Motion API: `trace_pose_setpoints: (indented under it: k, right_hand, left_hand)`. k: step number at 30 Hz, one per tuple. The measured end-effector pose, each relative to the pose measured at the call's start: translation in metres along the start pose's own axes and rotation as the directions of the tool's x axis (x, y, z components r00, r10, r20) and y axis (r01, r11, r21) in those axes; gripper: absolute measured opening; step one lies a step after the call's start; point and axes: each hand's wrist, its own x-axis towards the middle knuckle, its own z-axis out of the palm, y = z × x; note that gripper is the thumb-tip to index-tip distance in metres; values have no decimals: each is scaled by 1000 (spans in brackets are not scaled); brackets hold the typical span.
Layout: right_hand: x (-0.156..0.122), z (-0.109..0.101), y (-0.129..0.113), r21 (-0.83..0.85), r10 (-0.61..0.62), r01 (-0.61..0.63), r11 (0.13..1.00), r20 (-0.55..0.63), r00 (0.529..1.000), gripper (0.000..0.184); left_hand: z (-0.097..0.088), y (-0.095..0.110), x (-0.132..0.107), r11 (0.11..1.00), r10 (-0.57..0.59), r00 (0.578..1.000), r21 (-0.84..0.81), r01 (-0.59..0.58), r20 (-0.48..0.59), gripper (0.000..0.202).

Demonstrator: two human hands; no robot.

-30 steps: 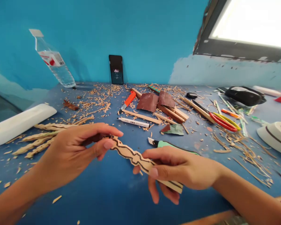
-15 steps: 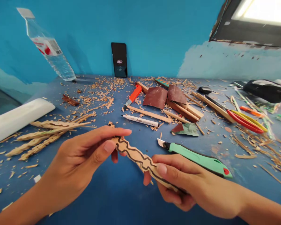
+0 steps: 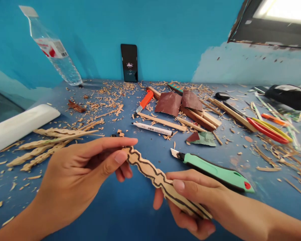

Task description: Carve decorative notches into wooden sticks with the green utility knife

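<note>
Wooden strip (image 3: pixel 162 182), matt surface

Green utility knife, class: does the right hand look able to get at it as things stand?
Probably yes, after letting go: the right hand holds the wooden piece, but the green utility knife lies just beyond, uncovered.

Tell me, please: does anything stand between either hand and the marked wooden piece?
Nothing visible does: the left hand holds the marked wooden piece near its far end, the right hand around its nearer part.

Woodcarving workspace, blue table (image 3: pixel 140 214), wood shavings (image 3: pixel 121 88), green cutter (image 3: pixel 215 171), sandpaper (image 3: pixel 168 103)
</note>
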Motion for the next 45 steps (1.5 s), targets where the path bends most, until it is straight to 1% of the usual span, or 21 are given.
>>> trace_pose_setpoints:
  k: [2, 5, 8, 9, 11, 13, 14, 17, 19, 21, 23, 26, 28, 32, 35, 37, 39, 40, 41, 43, 45]
  right_hand:
    - [0, -1, 2, 50, -5, 4, 999, 27, 1000, 46]
    - [1, -1, 4, 119, -22, 13, 993, 68, 997, 41]
    - [1, 0, 5, 113, -12, 2, 994, 87, 996, 41]
    - [0, 1, 5, 94, -10, 2, 996, 88, 996, 41]
    - [-2, 4, 7, 43, -14, 10, 999, 87, 996, 43]
    - [-3, 7, 11, 5, -33, 33, 999, 98, 995, 43]
    - [-3, 9, 15, 14, -47, 45, 999, 111, 993, 43]
    - [-1, 13, 25, 101, -88, 73, 992, 147, 985, 43]
    - [0, 14, 30, 121, -87, 66, 990, 178, 980, 45]
    - [2, 15, 32, 117, -86, 63, 991, 205, 975, 46]
    - [4, 15, 31, 136, -104, 73, 988, 231, 967, 48]
    - [6, 17, 30, 162, -138, 99, 982, 250, 958, 45]
    - [8, 18, 29, 155, -160, 124, 980, 245, 956, 40]
    - [11, 17, 31, 155, -185, 152, 976, 236, 954, 39]
    - [12, 17, 38, 161, -160, 124, 979, 233, 959, 46]
    - [13, 16, 43, 174, -139, 99, 980, 237, 962, 58]
    - [14, 16, 47, 175, -120, 78, 981, 244, 962, 68]
    - [14, 15, 47, 175, -117, 74, 982, 251, 961, 69]
    - [14, 15, 47, 170, -118, 75, 983, 262, 958, 68]
    - [15, 15, 46, 150, -124, 83, 985, 291, 949, 59]
    - [16, 14, 44, 128, -140, 104, 986, 312, 940, 52]
  left_hand:
    - [1, 1, 0, 999, 27, 999, 43, -26, -29, 25]
    - [4, 3, 2, 996, 27, 998, 89, -22, -59, 23]
    - [8, 4, 4, 997, 10, 998, 79, -6, -60, 22]
    - [9, 5, 5, 999, 0, 999, 41, 2, -50, 23]
    - [10, 6, 5, 995, -41, 999, -89, 41, 4, 26]
    - [11, 8, 4, 968, -95, 992, -225, 111, 81, 31]
    - [12, 9, 3, 948, -121, 985, -279, 151, 124, 32]
    - [16, 11, -2, 877, -185, 945, -388, 283, 271, 28]
    - [21, 12, -7, 806, -239, 899, -442, 394, 366, 22]
    - [24, 12, -11, 726, -302, 851, -475, 497, 428, 20]
    - [26, 11, -15, 674, -325, 822, -496, 548, 467, 20]
    - [26, 8, -18, 653, -307, 804, -502, 567, 509, 25]
    - [26, 5, -18, 662, -289, 807, -501, 557, 515, 27]
    - [25, 2, -12, 685, -264, 857, -539, 489, 442, 25]
    - [19, 0, 0, 679, -260, 904, -601, 421, 339, 28]
    - [11, -1, 8, 663, -256, 928, -650, 371, 270, 32]
    - [1, -3, 17, 649, -249, 942, -683, 336, 227, 34]
    - [-4, -4, 20, 645, -242, 946, -693, 322, 214, 35]
    - [-8, -5, 23, 645, -236, 950, -698, 311, 205, 35]
    - [-14, -8, 28, 646, -223, 956, -706, 290, 189, 34]
    - [-18, -12, 32, 646, -210, 961, -712, 274, 179, 34]
